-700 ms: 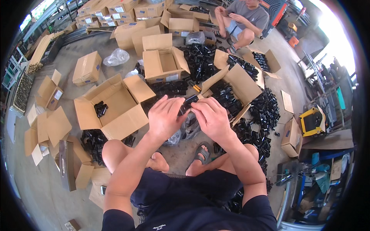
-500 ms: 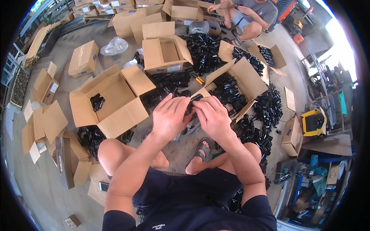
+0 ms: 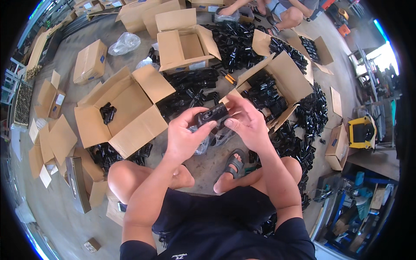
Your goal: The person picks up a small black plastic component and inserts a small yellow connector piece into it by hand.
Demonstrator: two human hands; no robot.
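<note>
A black tubular part [image 3: 213, 114] with a slot or hole in its side lies between my two hands, above my feet. My left hand [image 3: 184, 136] grips its left end between thumb and fingers. Curled around the right end is my right hand [image 3: 249, 123], its thumb close below the part and its fingers over the tip. An open cardboard box [image 3: 138, 132] on the left holds a few similar black parts [image 3: 108, 113]. Many more black parts [image 3: 262, 93] fill another open box [image 3: 292, 80] just beyond my right hand.
Loose black parts [image 3: 186, 82] are heaped on the floor ahead and along my right side [image 3: 292, 141]. Orange-handled tools [image 3: 228, 78] lie between the boxes. Another open box [image 3: 182, 47] stands farther ahead. A co-worker's arm [image 3: 234, 6] reaches in at the top.
My hands have turned the black part so more of its side shows, and my right-hand fingers have spread. The view has shifted slightly. The co-worker's arm now reaches down toward the plastic-lined box.
</note>
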